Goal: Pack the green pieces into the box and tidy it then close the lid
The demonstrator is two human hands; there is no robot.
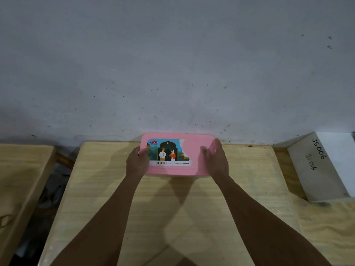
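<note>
A pink lid (194, 150) with a colourful sticker covers the box at the far edge of the wooden table (172, 208), close to the wall. My left hand (137, 163) grips the lid's left end, thumb on top. My right hand (214, 159) lies against the lid's right end, its fingers spread over the top and side. The box body below the lid is almost fully hidden. No green pieces are in sight.
A white cardboard box (322, 166) with handwritten marks sits at the table's right side. A second wooden surface (21, 179) stands to the left across a dark gap. A grey wall (172, 64) rises just behind the box.
</note>
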